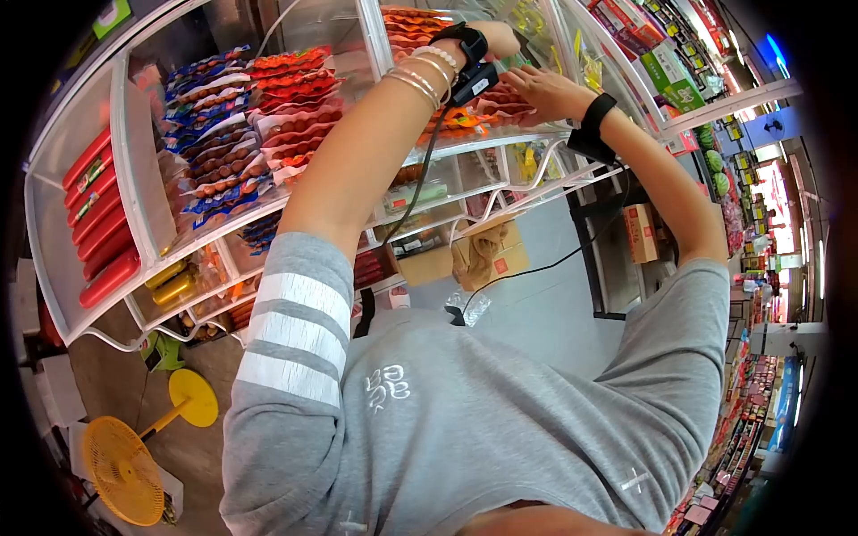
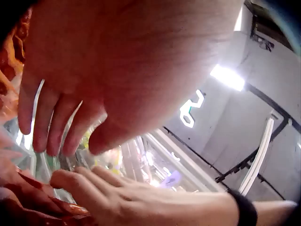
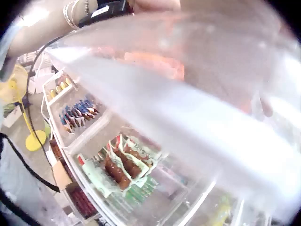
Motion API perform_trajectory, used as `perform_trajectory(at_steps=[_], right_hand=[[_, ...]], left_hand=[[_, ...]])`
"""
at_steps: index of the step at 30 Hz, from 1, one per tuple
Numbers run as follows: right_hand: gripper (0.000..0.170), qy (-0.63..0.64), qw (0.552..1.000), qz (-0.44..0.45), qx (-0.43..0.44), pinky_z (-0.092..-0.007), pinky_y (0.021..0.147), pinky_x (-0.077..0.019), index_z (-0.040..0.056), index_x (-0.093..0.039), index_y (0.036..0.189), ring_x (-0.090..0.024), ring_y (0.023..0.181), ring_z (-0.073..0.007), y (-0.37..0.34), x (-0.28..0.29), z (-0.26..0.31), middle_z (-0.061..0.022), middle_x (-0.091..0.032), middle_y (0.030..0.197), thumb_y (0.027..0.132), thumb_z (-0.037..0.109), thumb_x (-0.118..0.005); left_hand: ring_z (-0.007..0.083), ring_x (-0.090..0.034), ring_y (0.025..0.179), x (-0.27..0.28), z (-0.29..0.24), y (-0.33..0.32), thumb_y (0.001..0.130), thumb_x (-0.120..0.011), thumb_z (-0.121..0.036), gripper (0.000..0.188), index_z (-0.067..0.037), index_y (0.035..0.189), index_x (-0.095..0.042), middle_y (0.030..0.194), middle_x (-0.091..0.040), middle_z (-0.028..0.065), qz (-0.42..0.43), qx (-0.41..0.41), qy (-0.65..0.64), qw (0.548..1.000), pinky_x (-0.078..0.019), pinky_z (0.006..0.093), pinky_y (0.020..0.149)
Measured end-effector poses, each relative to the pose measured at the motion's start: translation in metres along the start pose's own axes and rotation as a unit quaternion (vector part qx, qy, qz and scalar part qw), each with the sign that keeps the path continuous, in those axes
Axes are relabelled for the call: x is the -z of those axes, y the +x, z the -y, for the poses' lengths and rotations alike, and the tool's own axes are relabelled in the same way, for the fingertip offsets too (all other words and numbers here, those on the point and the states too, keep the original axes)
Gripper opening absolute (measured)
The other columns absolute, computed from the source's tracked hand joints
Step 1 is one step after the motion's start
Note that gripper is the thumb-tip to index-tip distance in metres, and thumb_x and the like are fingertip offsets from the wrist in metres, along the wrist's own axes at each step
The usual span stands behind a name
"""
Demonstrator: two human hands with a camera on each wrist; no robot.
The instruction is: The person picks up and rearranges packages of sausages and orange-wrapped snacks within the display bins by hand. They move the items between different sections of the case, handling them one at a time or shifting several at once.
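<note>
Over the upper rack, my left hand (image 1: 500,40) reaches in beside red and orange packs (image 1: 420,29). Its fingers (image 2: 56,122) hang extended, slightly apart, in the left wrist view; nothing shows in them. My right hand (image 1: 547,92) lies over red packs (image 1: 502,100) near the rack's front edge, fingers extended. In the left wrist view the right hand (image 2: 108,193) is just below the left fingertips, against red wrapped packs (image 2: 28,197); whether it touches them I cannot tell. A blurred pale edge crosses the right wrist view.
Red and blue packs (image 1: 219,134) fill the compartments at left, with red sausages (image 1: 103,223) beyond. Green-and-white packs (image 3: 124,165) lie on the lower tier. A yellow fan (image 1: 123,469) stands on the floor. A cable (image 1: 536,270) hangs between the wrists. Store shelves line the right.
</note>
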State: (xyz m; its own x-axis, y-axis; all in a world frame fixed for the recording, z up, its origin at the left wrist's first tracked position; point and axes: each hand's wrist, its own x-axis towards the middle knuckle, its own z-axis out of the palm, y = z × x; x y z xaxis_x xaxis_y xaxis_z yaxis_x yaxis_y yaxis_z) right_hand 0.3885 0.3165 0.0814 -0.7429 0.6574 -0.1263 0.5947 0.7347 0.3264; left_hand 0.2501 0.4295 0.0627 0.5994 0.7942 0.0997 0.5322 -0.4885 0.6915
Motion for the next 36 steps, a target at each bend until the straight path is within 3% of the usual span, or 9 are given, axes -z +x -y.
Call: perform_trajectory(at_steps=[5,19,21,24,29,31,33,35,36], right_hand=[[0.077,0.032,0.996,0.068,-0.053,-0.0398,0.079,-0.0445,0.0049,-0.036,0.123,-0.053,0.097,-0.0340,-0.009,0.038,-0.003,-0.0155,-0.054,0.102,0.061,0.023,-0.078],[0.029,0.200,0.928,0.292,-0.119,-0.0296,0.060,-0.0499,-0.0021,-0.061,0.095,-0.063,0.076,-0.0202,0.009,0.077,0.003,-0.0116,-0.064,0.087,0.071,0.014,-0.065],[0.028,0.346,0.844,0.408,-0.045,-0.0295,0.065,-0.0500,-0.0030,-0.061,0.097,-0.062,0.081,-0.0181,0.017,0.063,0.003,-0.0124,-0.064,0.091,0.076,0.016,-0.057],[0.026,0.304,0.924,0.195,0.126,-0.0309,0.061,-0.0446,-0.0050,-0.059,0.084,-0.056,0.067,-0.0228,0.011,-0.003,-0.018,-0.0112,-0.060,0.075,0.074,0.020,-0.059],[0.020,0.276,0.859,0.378,0.209,-0.0336,0.063,-0.0442,-0.0045,-0.059,0.084,-0.053,0.067,-0.0276,0.034,0.011,-0.029,-0.0131,-0.059,0.075,0.077,0.014,-0.055],[0.020,0.417,0.817,0.161,0.365,-0.0302,0.065,-0.0465,-0.0055,-0.060,0.089,-0.058,0.072,-0.0227,0.018,0.043,-0.033,-0.0145,-0.061,0.078,0.079,0.010,-0.053],[0.039,0.380,0.834,0.379,-0.127,-0.0291,0.070,-0.0513,-0.0065,-0.059,0.107,-0.065,0.084,-0.0201,0.019,0.078,-0.003,-0.0158,-0.065,0.100,0.072,0.006,-0.049],[0.015,0.468,0.797,0.264,0.275,-0.0355,0.067,-0.0461,-0.0053,-0.061,0.087,-0.056,0.073,-0.0216,0.022,0.012,-0.033,-0.0163,-0.059,0.080,0.081,0.004,-0.051],[0.031,0.383,0.855,0.283,0.204,-0.0324,0.068,-0.0472,-0.0063,-0.059,0.097,-0.059,0.076,-0.0222,0.027,-0.020,-0.034,-0.0139,-0.063,0.085,0.070,0.007,-0.050]], left_hand=[[0.0244,-0.055,0.059,0.022,-0.031,-0.077,0.070,-0.055,-0.028,0.026,-0.003,0.077,-0.060,0.070,-0.061,0.0103,0.192,0.006,0.233,0.953,-0.0432,0.0343,0.055],[0.0326,-0.064,0.081,0.013,-0.039,-0.088,0.071,-0.053,-0.011,0.030,-0.001,0.098,-0.064,0.090,-0.065,0.0193,0.084,-0.094,0.286,0.950,-0.0519,0.0397,0.068],[0.0315,-0.064,0.083,0.015,-0.044,-0.083,0.069,-0.053,-0.012,0.032,-0.001,0.098,-0.064,0.092,-0.064,0.0193,0.170,-0.028,0.269,0.947,-0.0519,0.0371,0.069],[0.0314,-0.063,0.086,0.016,-0.044,-0.076,0.070,-0.050,-0.018,0.036,-0.004,0.100,-0.064,0.095,-0.064,0.0189,0.193,-0.027,0.290,0.937,-0.0508,0.0366,0.073],[0.0324,-0.061,0.093,0.011,-0.035,-0.073,0.073,-0.047,-0.019,0.040,-0.004,0.107,-0.061,0.105,-0.061,0.0197,0.176,-0.036,0.250,0.952,-0.0486,0.0377,0.076],[0.0320,-0.061,0.095,0.008,-0.034,-0.066,0.075,-0.046,-0.017,0.040,-0.003,0.110,-0.059,0.108,-0.060,0.0194,0.177,-0.018,0.263,0.948,-0.0484,0.0383,0.077],[0.0311,-0.062,0.093,0.001,-0.022,-0.052,0.076,-0.045,-0.016,0.039,-0.004,0.111,-0.058,0.106,-0.062,0.0182,0.173,-0.025,0.275,0.945,-0.0488,0.0387,0.076],[0.0315,-0.063,0.086,0.007,-0.026,-0.061,0.077,-0.048,-0.020,0.035,-0.003,0.103,-0.061,0.098,-0.064,0.0171,0.171,-0.035,0.218,0.960,-0.0489,0.0388,0.073],[0.0308,-0.063,0.086,0.001,-0.014,-0.046,0.076,-0.050,-0.023,0.033,-0.005,0.101,-0.062,0.096,-0.065,0.0168,0.200,-0.067,0.220,0.952,-0.0490,0.0388,0.073]])
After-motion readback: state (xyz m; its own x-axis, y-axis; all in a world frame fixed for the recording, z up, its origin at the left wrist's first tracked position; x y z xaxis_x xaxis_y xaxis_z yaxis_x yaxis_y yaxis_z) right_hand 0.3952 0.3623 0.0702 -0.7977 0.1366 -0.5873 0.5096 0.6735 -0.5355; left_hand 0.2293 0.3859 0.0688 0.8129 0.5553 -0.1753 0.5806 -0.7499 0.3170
